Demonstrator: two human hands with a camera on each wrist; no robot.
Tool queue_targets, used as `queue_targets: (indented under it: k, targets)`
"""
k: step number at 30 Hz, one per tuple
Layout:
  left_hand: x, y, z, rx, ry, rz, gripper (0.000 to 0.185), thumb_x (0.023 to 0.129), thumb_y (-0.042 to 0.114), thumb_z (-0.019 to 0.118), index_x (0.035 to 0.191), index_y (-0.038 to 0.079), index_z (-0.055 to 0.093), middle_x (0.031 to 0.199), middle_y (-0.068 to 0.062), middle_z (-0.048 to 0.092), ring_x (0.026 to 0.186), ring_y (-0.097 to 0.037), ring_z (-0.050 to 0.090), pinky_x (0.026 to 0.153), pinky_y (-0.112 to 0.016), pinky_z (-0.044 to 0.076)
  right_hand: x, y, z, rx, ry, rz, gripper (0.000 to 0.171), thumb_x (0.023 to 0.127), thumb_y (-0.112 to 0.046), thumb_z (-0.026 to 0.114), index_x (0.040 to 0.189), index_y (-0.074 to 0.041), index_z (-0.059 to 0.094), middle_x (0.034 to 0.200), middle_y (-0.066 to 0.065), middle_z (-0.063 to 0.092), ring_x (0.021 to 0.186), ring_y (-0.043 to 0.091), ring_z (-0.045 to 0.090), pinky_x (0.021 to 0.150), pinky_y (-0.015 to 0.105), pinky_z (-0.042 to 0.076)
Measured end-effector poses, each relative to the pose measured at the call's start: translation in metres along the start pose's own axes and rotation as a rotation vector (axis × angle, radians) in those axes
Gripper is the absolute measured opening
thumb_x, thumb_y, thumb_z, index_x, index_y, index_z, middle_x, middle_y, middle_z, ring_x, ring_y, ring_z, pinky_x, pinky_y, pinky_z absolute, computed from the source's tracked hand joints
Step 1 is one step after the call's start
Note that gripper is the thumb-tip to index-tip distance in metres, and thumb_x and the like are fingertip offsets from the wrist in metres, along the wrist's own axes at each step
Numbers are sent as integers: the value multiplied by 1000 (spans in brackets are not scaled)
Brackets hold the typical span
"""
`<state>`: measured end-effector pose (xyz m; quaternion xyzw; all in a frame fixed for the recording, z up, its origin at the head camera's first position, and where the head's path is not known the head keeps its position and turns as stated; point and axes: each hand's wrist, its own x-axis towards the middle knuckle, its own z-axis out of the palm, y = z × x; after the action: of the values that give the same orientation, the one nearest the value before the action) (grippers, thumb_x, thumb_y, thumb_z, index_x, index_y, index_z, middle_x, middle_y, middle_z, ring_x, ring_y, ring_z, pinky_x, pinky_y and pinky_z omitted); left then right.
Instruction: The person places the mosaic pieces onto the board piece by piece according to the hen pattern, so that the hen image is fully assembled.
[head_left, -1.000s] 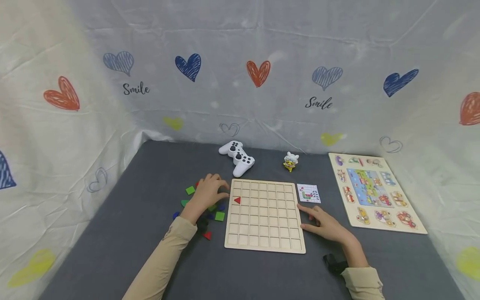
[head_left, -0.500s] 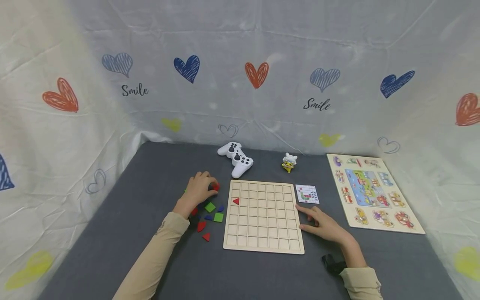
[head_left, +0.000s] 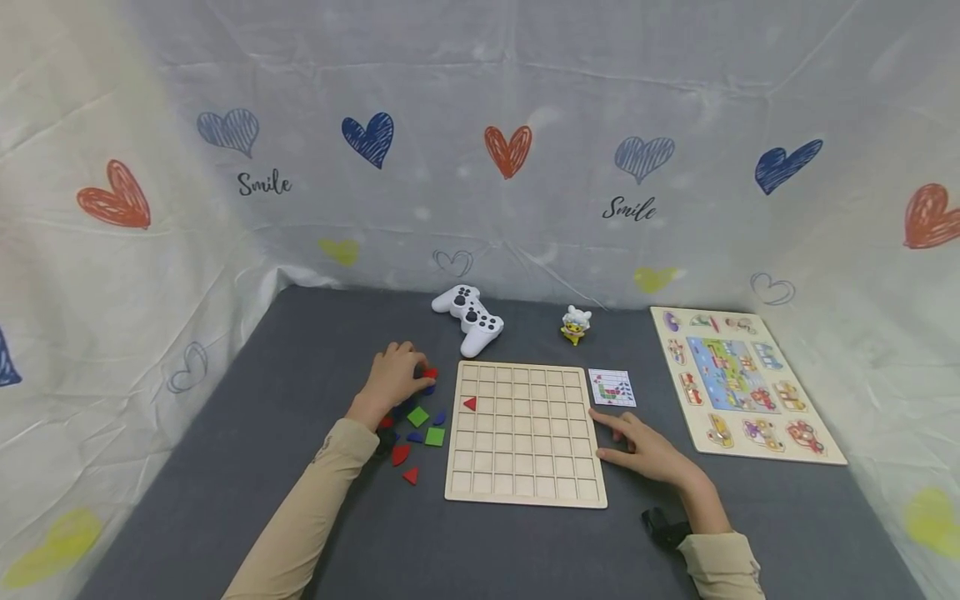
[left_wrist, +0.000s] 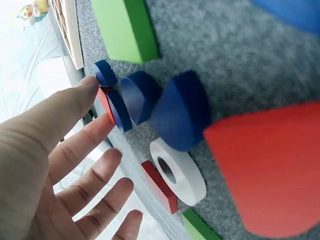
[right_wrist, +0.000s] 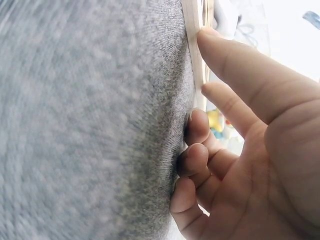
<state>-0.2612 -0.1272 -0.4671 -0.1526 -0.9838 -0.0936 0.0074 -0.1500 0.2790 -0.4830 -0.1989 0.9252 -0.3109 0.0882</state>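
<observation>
In the head view my left hand (head_left: 392, 377) reaches over loose blocks left of a wooden grid board (head_left: 525, 433). Its thumb and index finger pinch a red block (left_wrist: 105, 102) at two ends, close beside blue blocks (left_wrist: 142, 95). The other fingers stand spread. A red triangle (head_left: 470, 403) lies in a cell of the board's left column. My right hand (head_left: 645, 446) rests at the board's right edge, with thumb and index fingertips touching the rim and the remaining fingers bent on the cloth.
Near the left hand lie green squares (head_left: 434, 437), red blocks (head_left: 401, 454) and a white ring (left_wrist: 185, 175). Behind the board sit a white game controller (head_left: 468, 318) and a small figurine (head_left: 575, 325). A pattern card (head_left: 612, 388) and a picture puzzle board (head_left: 783, 429) are at right.
My left hand has moved left and back from the board's edge to the red block, uncovering several blocks. My right hand stays at the rim. The view has shifted slightly.
</observation>
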Motion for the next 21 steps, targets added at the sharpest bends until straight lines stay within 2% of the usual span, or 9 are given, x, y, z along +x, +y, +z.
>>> queue_targets:
  k: [11,21]
  targets:
    - [5,-1,-1,-8,-28,-2,25,81,38,70,96,18,70,107,-9,55,101,-31,46,85,-51,39,1,0,0,0,-7,24,64,84,-33,67,139,-10,43,81,2,40,62,8,31,55,21,29]
    - [6,-4,-3,-10,-50,-4,22,81,35,71,96,19,70,107,-9,55,103,-32,46,86,-53,37,0,0,0,10,-2,10,63,84,-31,67,139,-9,43,81,2,40,62,8,31,55,21,30]
